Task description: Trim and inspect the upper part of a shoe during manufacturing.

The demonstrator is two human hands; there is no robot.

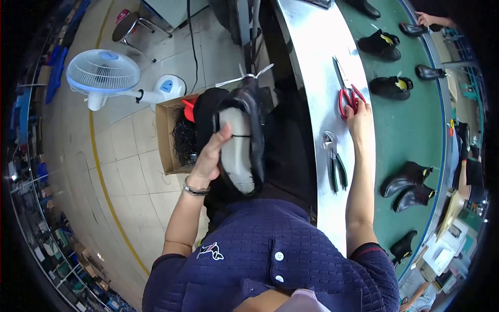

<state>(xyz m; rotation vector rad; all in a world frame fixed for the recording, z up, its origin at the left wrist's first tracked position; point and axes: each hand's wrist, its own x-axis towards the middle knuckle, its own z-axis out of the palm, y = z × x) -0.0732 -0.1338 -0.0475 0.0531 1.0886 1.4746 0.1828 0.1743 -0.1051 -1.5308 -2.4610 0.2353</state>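
Note:
In front of my lap is a black shoe upper (pixel 255 125) with its pale grey underside turned up; a dark band crosses that underside and white lace ends stick out at the far end. My left hand (pixel 209 156) grips its left side, the thumb lying over the edge onto the underside. On the metal bench to the right, my right hand (pixel 359 122) has its fingers closed at the red-handled scissors (pixel 343 96), whose blades point away from me. Nearer to me on the same bench lie lasting pincers (pixel 333 161) with dark green handles, touched by neither hand.
Along the right runs a green conveyor belt (pixel 387 122) carrying several black boots (pixel 406 179). Beside my left knee stands a cardboard box (pixel 165 138) of dark scraps. A fan (pixel 104 70) and a stool (pixel 126 27) are farther left. Other people's hands (pixel 427 20) show beyond the belt.

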